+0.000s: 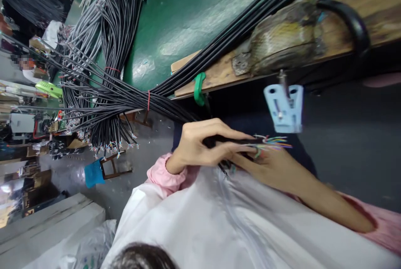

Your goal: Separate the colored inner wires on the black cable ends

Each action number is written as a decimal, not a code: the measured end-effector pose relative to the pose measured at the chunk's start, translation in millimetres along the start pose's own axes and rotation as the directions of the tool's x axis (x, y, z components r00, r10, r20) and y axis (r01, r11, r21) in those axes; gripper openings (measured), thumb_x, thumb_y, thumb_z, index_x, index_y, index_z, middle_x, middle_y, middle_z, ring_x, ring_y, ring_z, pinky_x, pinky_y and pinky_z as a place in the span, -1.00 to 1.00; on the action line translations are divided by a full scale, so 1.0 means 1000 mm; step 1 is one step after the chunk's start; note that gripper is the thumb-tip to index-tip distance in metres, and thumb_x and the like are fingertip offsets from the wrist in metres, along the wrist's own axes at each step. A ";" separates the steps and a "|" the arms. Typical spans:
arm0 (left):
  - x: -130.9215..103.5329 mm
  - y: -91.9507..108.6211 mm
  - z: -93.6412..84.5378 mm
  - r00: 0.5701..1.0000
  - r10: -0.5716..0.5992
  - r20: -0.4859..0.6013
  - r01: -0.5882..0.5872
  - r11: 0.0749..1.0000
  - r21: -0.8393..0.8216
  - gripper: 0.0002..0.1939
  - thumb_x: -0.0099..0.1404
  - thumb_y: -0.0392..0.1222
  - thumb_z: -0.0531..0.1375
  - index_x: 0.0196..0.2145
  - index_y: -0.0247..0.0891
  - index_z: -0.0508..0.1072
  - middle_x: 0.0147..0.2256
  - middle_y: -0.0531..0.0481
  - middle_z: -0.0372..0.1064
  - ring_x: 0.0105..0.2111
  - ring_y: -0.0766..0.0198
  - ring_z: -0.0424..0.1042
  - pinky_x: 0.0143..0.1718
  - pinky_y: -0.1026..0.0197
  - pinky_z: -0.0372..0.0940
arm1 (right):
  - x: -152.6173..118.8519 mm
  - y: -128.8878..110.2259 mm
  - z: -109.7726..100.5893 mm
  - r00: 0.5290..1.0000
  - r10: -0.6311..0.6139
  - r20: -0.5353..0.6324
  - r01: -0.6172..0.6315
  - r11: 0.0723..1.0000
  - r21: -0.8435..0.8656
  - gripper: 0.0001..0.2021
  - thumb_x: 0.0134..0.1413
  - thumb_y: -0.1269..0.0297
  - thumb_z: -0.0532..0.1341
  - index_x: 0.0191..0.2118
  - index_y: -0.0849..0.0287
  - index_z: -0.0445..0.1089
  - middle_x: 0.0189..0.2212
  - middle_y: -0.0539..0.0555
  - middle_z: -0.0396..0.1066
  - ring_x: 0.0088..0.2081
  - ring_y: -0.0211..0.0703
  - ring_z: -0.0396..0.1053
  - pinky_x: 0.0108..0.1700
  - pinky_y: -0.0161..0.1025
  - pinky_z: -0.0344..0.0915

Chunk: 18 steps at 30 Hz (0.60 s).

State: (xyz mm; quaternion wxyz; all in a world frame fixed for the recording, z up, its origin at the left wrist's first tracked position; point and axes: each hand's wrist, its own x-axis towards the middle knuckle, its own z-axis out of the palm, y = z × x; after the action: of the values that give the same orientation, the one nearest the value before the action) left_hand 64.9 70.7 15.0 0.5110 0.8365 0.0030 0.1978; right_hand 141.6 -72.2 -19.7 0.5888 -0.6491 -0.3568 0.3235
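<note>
Over the lap, my left hand (206,141) is closed around the end part of some black cables (175,109), thumb and index finger stretched along them. Thin coloured wires (272,142) fan out from the cable ends to the right of its fingertips. My right hand (269,166) lies just below these wires, its fingers pressed against the cable ends and reaching under my left hand. A red tie (148,100) wraps the long cable bundle left of my hands. More black cables with bared coloured ends (117,31) hang across the green table (175,18).
A green clamp (199,88) sits on the wooden table edge. Beside it is a tape-wrapped object (282,37) with a thick black hose. A light-blue plate (284,108) hangs below. Far left are a blue stool (94,173) and a person in the background.
</note>
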 end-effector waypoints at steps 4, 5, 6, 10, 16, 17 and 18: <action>-0.012 0.015 0.017 0.964 0.130 -0.232 -0.079 0.973 0.217 -0.63 0.36 0.07 0.30 -0.40 -0.32 0.60 -0.62 0.10 0.39 -0.66 0.52 0.22 -0.63 0.39 0.12 | -0.012 0.000 -0.007 0.966 0.002 -0.257 0.011 0.999 0.047 -0.53 0.16 -0.27 0.24 -0.46 0.04 0.54 -0.44 0.09 0.56 -0.43 -0.11 0.51 -0.36 -0.16 0.51; -0.014 0.018 0.019 0.958 0.139 -0.251 -0.077 0.967 0.243 -0.63 0.34 0.07 0.32 -0.41 -0.32 0.59 -0.63 0.11 0.38 -0.67 0.52 0.21 -0.64 0.40 0.10 | -0.015 -0.003 -0.010 0.951 0.005 -0.308 0.013 0.998 0.058 -0.57 0.18 -0.22 0.25 -0.41 0.03 0.55 -0.39 0.11 0.58 -0.39 -0.10 0.54 -0.33 -0.16 0.51; -0.014 0.021 0.019 0.959 0.134 -0.250 -0.067 0.964 0.259 -0.63 0.33 0.07 0.33 -0.42 -0.32 0.59 -0.62 0.11 0.39 -0.66 0.52 0.22 -0.63 0.40 0.11 | -0.017 -0.006 -0.012 0.940 0.007 -0.342 0.018 0.997 0.070 -0.60 0.20 -0.20 0.25 -0.39 0.03 0.55 -0.36 0.12 0.59 -0.37 -0.10 0.55 -0.33 -0.15 0.51; -0.012 0.025 0.014 0.979 0.081 -0.189 -0.030 0.965 0.260 -0.62 0.33 0.09 0.32 -0.40 -0.32 0.59 -0.59 0.08 0.42 -0.64 0.51 0.26 -0.60 0.38 0.13 | -0.019 -0.021 -0.014 0.928 -0.002 -0.372 0.056 0.989 0.136 -0.58 0.14 -0.27 0.29 -0.34 0.01 0.55 -0.27 0.13 0.61 -0.31 -0.08 0.57 -0.33 -0.13 0.54; -0.012 0.024 0.013 0.982 0.124 -0.141 -0.081 0.957 0.278 -0.63 0.38 0.06 0.28 -0.38 -0.33 0.57 -0.54 0.05 0.48 -0.60 0.50 0.33 -0.56 0.39 0.18 | -0.011 -0.034 -0.011 0.878 -0.103 -0.468 0.148 0.987 0.061 -0.69 0.15 -0.08 0.37 -0.46 0.01 0.49 -0.46 0.04 0.54 -0.44 -0.17 0.48 -0.36 -0.14 0.44; -0.012 0.024 0.014 0.981 0.127 -0.144 -0.079 0.951 0.298 -0.62 0.38 0.07 0.28 -0.39 -0.33 0.56 -0.55 0.05 0.47 -0.61 0.49 0.33 -0.57 0.39 0.19 | -0.010 -0.036 -0.011 0.849 -0.164 -0.503 0.178 0.984 -0.021 -0.74 0.16 0.04 0.39 -0.47 0.00 0.47 -0.50 0.01 0.52 -0.47 -0.20 0.45 -0.37 -0.15 0.41; -0.012 0.025 0.015 0.979 0.135 -0.155 -0.079 0.944 0.320 -0.62 0.38 0.07 0.28 -0.40 -0.33 0.56 -0.56 0.06 0.46 -0.62 0.49 0.32 -0.58 0.39 0.19 | -0.010 -0.038 -0.012 0.819 -0.222 -0.529 0.195 0.975 -0.108 -0.77 0.16 0.15 0.39 -0.48 0.00 0.44 -0.54 -0.01 0.50 -0.48 -0.21 0.42 -0.38 -0.16 0.38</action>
State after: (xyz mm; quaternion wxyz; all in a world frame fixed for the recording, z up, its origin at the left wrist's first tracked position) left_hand 54.1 44.0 26.6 0.3587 0.8849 0.0334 0.2951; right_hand 143.2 -85.4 19.2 0.6808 -0.6849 -0.2542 0.0534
